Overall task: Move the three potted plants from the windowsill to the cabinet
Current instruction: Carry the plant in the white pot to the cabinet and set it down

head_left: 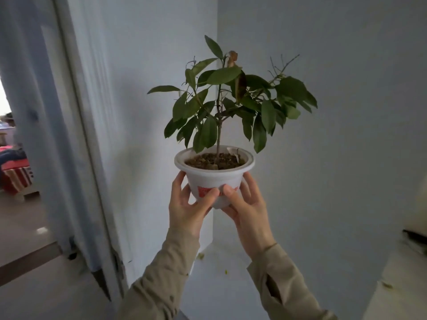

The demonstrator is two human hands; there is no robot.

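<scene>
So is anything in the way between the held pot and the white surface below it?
Nothing visible. Both hands, left and right, hold the white pot above the white surface, bare but for small leaf bits.

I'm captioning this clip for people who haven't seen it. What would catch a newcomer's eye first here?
First, the potted plant at centre, a white pot with a red label, held up in the air by the left hand and the right hand against a pale wall corner. Next, its dark green leaves, with a brown dried one near the top.

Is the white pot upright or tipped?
Upright: the white pot has a level rim, soil inside, held by left hand and right hand.
</scene>
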